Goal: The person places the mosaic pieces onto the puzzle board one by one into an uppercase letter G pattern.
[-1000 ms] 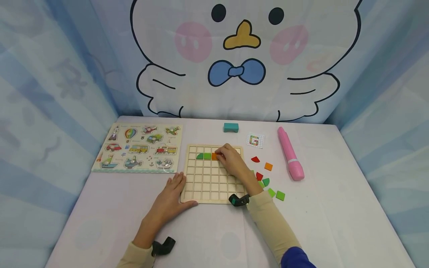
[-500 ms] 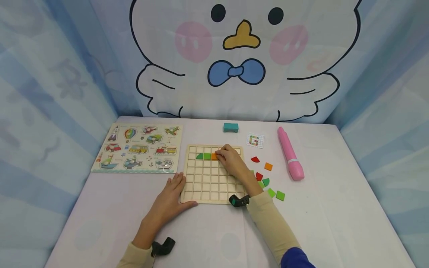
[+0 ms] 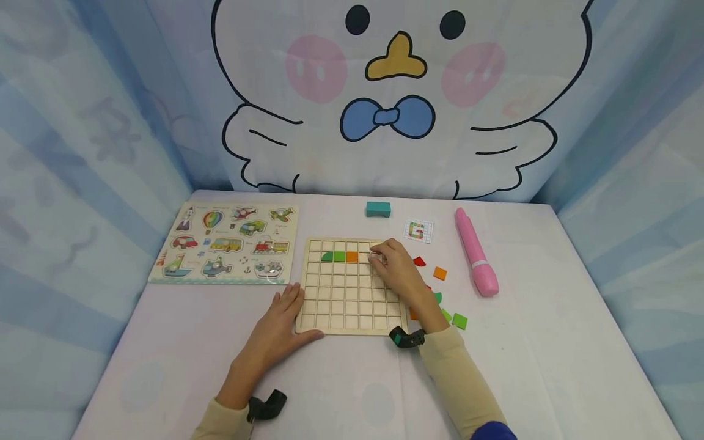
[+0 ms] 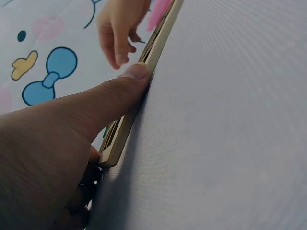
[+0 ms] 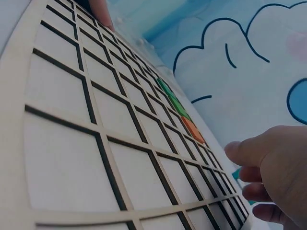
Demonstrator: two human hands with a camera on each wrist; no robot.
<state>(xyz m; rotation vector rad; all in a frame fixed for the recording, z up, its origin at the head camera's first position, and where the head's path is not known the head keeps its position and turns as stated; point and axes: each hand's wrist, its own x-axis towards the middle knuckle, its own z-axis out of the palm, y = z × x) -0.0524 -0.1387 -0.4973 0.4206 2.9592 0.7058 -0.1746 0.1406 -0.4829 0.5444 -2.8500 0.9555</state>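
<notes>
A wooden grid board (image 3: pixel 352 299) lies in the middle of the table. In its upper row sit a dark green quarter-round tile (image 3: pixel 327 256), a light green square tile (image 3: pixel 339 256) and an orange square tile (image 3: pixel 352 256), side by side. My left hand (image 3: pixel 283 324) rests at the board's near left corner, its fingers along the left side. In the left wrist view its thumb (image 4: pixel 115 96) presses the near edge. Over the board's right side hovers my right hand (image 3: pixel 398 269), fingers loosely bent; nothing shows between them. In the right wrist view it is apart from the orange tile (image 5: pixel 193 129).
Loose tiles lie right of the board, including a red piece (image 3: pixel 420 261), an orange square (image 3: pixel 440 273) and a green square (image 3: pixel 460 321). Behind are a pattern card (image 3: pixel 419 231) and teal block (image 3: pixel 378 209). A pink wand-shaped object (image 3: pixel 477 253) lies right, a vehicle puzzle (image 3: pixel 225 260) left.
My right hand has let go of the orange tile and moved right, uncovering it in the row beside the light green tile. My left hand has stayed at the board's corner.
</notes>
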